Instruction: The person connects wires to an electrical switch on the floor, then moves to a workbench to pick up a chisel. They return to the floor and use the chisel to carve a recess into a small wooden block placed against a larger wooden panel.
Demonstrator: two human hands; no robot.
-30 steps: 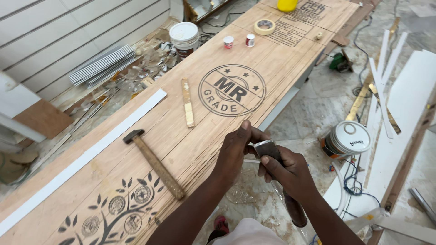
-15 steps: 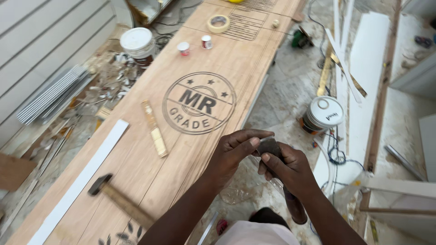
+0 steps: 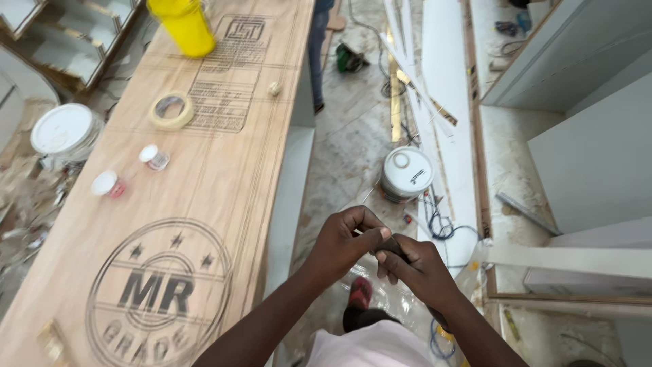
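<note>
While both hands (image 3: 384,255) pinch it, the small dark tool (image 3: 392,246) lies level, left-right.

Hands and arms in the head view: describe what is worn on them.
Both forearms are bare, with no sleeves in view. The left hand and right hand wear no gloves; no rings, watch or bands can be seen. A light pink garment covers the torso below.

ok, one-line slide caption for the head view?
Both hands, left hand and right hand, pinch a small dark object beside a plywood board carrying a tape roll.
</note>
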